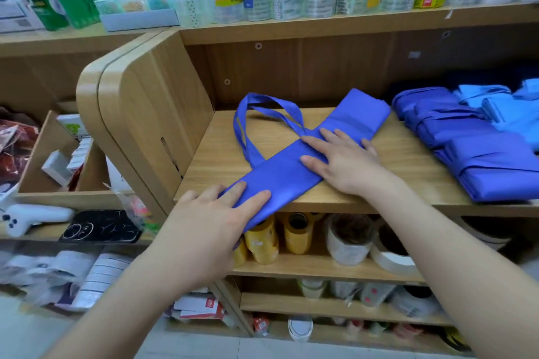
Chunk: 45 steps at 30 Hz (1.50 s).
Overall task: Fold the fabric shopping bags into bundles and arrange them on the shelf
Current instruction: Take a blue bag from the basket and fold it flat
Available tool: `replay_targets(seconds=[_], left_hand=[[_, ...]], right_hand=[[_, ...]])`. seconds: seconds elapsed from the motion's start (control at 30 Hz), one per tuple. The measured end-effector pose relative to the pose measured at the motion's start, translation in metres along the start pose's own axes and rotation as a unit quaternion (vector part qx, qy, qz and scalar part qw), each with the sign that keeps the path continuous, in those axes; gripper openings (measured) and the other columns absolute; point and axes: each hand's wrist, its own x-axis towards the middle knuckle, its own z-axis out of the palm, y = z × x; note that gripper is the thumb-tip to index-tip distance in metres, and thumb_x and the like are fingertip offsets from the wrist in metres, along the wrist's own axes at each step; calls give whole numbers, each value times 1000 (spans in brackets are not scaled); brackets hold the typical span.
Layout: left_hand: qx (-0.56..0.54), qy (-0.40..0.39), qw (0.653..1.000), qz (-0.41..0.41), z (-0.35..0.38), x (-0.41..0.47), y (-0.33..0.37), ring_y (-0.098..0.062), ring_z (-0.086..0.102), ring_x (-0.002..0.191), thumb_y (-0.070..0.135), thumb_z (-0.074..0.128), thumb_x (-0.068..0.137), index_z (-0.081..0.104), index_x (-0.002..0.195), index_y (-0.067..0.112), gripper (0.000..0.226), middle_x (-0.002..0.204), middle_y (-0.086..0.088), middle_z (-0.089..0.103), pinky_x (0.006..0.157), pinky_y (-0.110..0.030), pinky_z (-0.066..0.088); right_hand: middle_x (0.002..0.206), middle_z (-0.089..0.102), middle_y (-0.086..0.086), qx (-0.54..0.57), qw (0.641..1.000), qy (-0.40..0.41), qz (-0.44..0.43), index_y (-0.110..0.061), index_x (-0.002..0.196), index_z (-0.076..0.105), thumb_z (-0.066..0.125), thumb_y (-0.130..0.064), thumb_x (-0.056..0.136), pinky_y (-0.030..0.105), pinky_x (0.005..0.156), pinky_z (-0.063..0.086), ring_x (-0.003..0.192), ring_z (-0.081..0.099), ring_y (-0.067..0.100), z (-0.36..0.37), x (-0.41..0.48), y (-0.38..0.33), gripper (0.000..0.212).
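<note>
Right hand (pixel 344 162) flat, pinning blue bag (pixel 280 173) mid-frame; left hand (pixel 213 216), fingers straight, on lower end — fold squarely, edges aligned.

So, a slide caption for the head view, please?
Left hand and right hand press a blue bag on the shelf beside bundles.
</note>
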Motion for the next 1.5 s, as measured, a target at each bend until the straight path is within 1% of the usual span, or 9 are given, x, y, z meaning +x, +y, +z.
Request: replay_targets(seconds=[0.13, 0.27, 0.47, 0.8, 0.9, 1.07, 1.2, 1.33, 1.5], left_hand=[[-182, 141, 969, 84, 18, -27, -12, -19, 61, 117, 23, 56, 70, 49, 134, 29, 64, 132, 4, 62, 84, -36, 53], [-295, 265, 906, 148, 38, -31, -13, -19, 57, 123, 32, 41, 101, 55, 130, 19, 35, 134, -1, 60, 98, -35, 47], [-421, 368, 810, 175, 37, -31, -14, -17, 63, 117, 22, 76, 80, 51, 134, 21, 60, 133, 4, 59, 94, -29, 51], [-47, 250, 928, 271, 33, 37, -29, -23, 54, 128, 38, 50, 89, 58, 134, 21, 49, 140, -2, 57, 107, -40, 37], [-208, 225, 919, 248, 43, 51, -23, -16, 61, 113, 25, 51, 89, 72, 116, 15, 36, 120, -1, 69, 101, -28, 41], [-486, 187, 853, -4, 25, 67, -16, 14, 57, 80, 26, 63, 95, 63, 86, 30, 10, 77, 36, 62, 72, -6, 40], [-502, 153, 850, -58, -3, 86, -1, -6, 58, 87, 39, 56, 97, 52, 130, 27, 36, 108, 16, 60, 74, -23, 40], [-452, 100, 874, -147, -6, 98, 8, -23, 56, 105, 45, 63, 91, 52, 127, 22, 44, 115, 0, 61, 77, -31, 40], [-186, 172, 947, -197, -5, 93, 21, -28, 56, 106, 53, 66, 85, 38, 138, 21, 68, 119, -4, 57, 71, -37, 42]], right_hand=[[164, 9, -12, 32, 998, -36, -48, -51, 149, 22, 32, -50, 103, 51, 120, 1, 151, 2, 12, -10, 7, 12, 47], [162, 14, -18, 89, 987, -76, -114, -53, 144, 32, 51, -48, 98, 47, 122, -1, 150, 2, 5, -12, 10, 17, 50], [159, 19, -24, 150, 969, -119, -154, -51, 140, 41, 72, -46, 83, 39, 123, 4, 148, 5, -2, -19, 8, 24, 64], [152, 33, -20, 185, 945, -167, -211, -42, 128, 55, 88, -26, 69, 5, 108, 17, 140, 24, -8, -27, 4, 11, 70], [142, 46, -11, 238, 942, -91, -217, -30, 116, 63, 87, -16, 70, -4, 98, 21, 130, 35, -9, -19, -4, 9, 54], [124, 64, -12, 285, 935, -30, -209, -20, 121, 63, 64, 5, 83, 23, 103, 43, 118, 55, -1, -11, -37, 21, 46], [114, 72, 1, 534, 840, -42, -87, -17, 132, 49, 65, -10, 92, 27, 98, 50, 109, 67, 11, -9, -42, 10, 44], [85, 72, 5, 421, 889, 179, 25, -23, 138, 47, 68, -28, 91, 39, 86, 53, 87, 67, 17, 6, -30, -4, 52], [78, 63, -6, 252, 944, 202, 58, -25, 143, 44, 71, -35, 85, 35, 81, 49, 85, 62, 16, 8, -19, -11, 65]])
